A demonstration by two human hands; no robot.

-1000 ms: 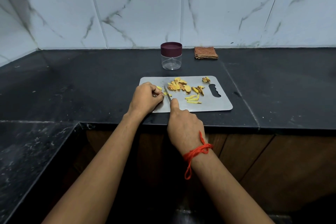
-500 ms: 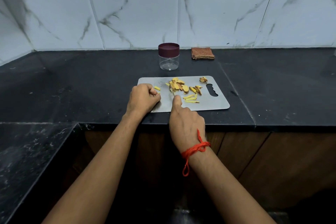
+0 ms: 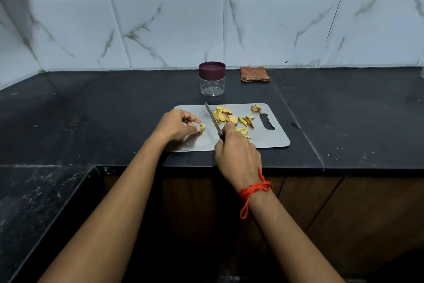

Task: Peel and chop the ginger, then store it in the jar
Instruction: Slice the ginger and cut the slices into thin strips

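One knife (image 3: 212,118) gripped in right hand (image 3: 237,153), left hand (image 3: 177,125) fingers pinching ginger piece (image 3: 202,128), steel board (image 3: 270,138) beneath

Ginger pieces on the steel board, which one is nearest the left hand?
The small yellow ginger piece at the left hand's fingertips; the rest lie farther right, at or past the steel knife's blade.

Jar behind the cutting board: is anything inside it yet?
The jar looks empty through its clear wall; no ginger shows. Its maroon lid is on and hides the top part. The ginger pieces lie on the cutting board.
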